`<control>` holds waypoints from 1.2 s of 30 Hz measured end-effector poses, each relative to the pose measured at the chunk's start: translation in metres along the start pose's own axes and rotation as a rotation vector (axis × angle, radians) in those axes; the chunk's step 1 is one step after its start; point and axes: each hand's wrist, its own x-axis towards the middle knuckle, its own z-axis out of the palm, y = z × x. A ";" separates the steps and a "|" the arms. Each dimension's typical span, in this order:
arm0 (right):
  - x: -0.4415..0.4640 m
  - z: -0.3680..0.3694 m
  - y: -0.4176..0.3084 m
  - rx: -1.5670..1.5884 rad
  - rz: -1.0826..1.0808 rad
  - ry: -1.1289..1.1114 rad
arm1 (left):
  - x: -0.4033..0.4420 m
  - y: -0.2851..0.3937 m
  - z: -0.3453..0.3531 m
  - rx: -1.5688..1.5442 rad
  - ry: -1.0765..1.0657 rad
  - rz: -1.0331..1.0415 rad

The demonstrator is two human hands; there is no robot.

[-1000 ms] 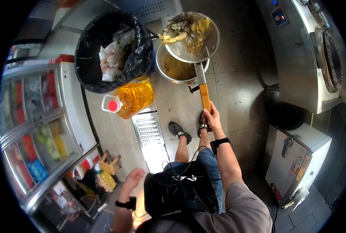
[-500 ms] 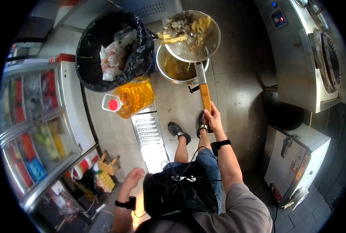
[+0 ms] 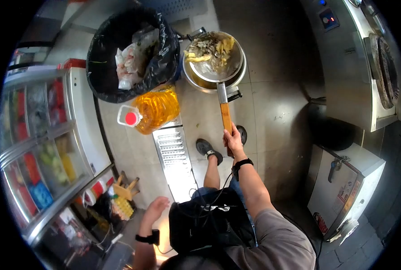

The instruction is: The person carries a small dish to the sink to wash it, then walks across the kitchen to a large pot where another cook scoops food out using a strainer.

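Note:
My right hand is wrapped round the wooden handle of a large round metal strainer. Wet food scraps, yellowish and grey-brown, lie in its bowl. Beneath it stands a metal pot with black handles; the strainer covers most of its mouth, and I cannot tell whether the two touch. Liquid in the pot is mostly hidden. Low on the left, beside my body, my left hand holds nothing, its fingers loosely stretched out.
A bin with a black liner holds plastic bags, left of the pot. Near it stands a big bottle of yellow oil. A metal drain grate crosses the floor. A glass-front fridge is left; a stove and white cabinet are right.
My right hand has brought the strainer left and slightly down, so it now lies more centrally over the pot. The scraps have settled in the bowl. My left hand has barely moved.

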 end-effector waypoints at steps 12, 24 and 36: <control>-0.003 -0.008 -0.015 -0.088 0.019 0.026 | 0.008 0.011 0.003 0.033 -0.006 0.038; -0.011 -0.028 -0.043 -0.233 -0.023 -0.006 | 0.024 0.003 -0.001 0.287 -0.008 0.076; -0.102 0.087 -0.286 -0.309 -0.337 -0.208 | 0.002 0.009 -0.016 0.106 0.057 0.211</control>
